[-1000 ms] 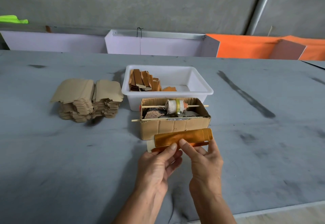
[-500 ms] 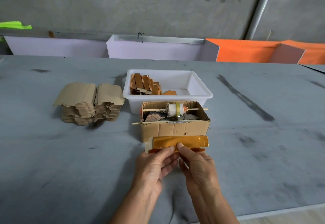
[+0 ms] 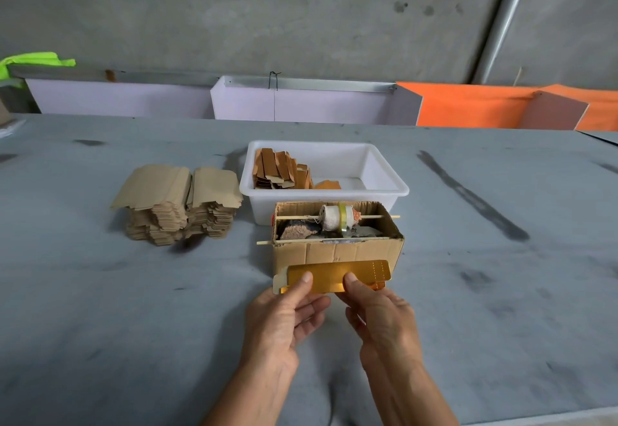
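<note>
Grey, smudged tabletop (image 3: pixel 133 325) before a bare concrete wall (image 3: pixel 267 17). Just in front of the cardboard box (image 3: pixel 337 251), the left grip (image 3: pixel 284 318) and right grip (image 3: pixel 378 315) each pinch the flat gold carton blank (image 3: pixel 329 276); a white tub (image 3: pixel 384 174) sits behind it.

Grey table (image 3: pixel 100 308), bare concrete wall (image 3: pixel 267 14)

1. Soft, even daylight; the scene is bright overall.
2. A diffuse shadow lies at the near foot of the card stack (image 3: pixel 177 204), mid left, on the grey table (image 3: pixel 100 325).
3. A pale glare patch crosses the gold card (image 3: pixel 334 275), centre frame.
4. Wide-angle distortion bows the table's far edge; focus is sharp throughout.
</note>
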`<state>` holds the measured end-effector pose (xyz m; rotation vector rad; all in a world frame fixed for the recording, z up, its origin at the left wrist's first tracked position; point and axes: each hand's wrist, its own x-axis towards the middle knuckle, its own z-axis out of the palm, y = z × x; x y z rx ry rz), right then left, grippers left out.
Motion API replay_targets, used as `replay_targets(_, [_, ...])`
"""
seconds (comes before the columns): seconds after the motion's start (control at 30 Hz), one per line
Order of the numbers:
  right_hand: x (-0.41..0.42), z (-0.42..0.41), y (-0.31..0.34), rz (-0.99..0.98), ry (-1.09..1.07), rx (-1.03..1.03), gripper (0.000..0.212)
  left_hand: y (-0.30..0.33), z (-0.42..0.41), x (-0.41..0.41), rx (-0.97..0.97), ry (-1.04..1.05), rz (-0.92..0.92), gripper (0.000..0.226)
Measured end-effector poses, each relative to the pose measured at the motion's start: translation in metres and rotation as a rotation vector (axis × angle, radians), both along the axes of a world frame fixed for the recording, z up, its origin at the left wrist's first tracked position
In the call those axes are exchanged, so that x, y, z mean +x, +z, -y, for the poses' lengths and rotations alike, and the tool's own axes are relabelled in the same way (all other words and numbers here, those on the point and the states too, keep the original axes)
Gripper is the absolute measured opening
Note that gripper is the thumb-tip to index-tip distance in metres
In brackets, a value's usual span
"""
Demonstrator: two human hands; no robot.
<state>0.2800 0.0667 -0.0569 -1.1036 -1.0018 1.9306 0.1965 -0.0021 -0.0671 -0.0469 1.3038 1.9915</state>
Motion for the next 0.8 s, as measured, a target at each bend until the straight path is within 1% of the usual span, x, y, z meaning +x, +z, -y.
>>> replay_targets(0.1, [-0.001, -0.001, 0.001, 0.014, 0.009, -0.003, 0.010, 0.002, 0.004, -0.005, 0.012, 0.036, -0.015, 0.006])
replay_targets(0.2, [-0.001, -0.001, 0.003, 0.009, 0.064, -0.017, 0.007, 0.004, 0.007, -0.009, -0.008, 0.054, -0.038, 0.004])
replay_targets(0.27, [0.001, -0.002, 0.005, 0.010, 0.067, -0.016, 0.008, 0.005, 0.008, -0.012, -0.019, 0.052, -0.060, 0.003])
replay_targets(0.43, [0.006, -0.010, 0.017, 0.050, 0.055, 0.094, 0.010, 0.015, 0.011, -0.024, -0.032, 0.039, -0.113, 0.007])
replay_targets(0.53, [0.006, -0.013, 0.022, 0.087, 0.065, 0.152, 0.008, 0.022, 0.009, -0.030, -0.024, 0.014, -0.100, 0.008])
replay_targets(0.67, [0.003, -0.014, 0.025, 0.078, 0.030, 0.119, 0.007, 0.025, 0.007, -0.034, -0.029, -0.029, -0.068, 0.009])
replay_targets(0.8, [0.000, -0.021, 0.028, 0.069, 0.029, 0.148, 0.010, 0.027, 0.009, -0.037, -0.027, -0.052, -0.058, 0.009])
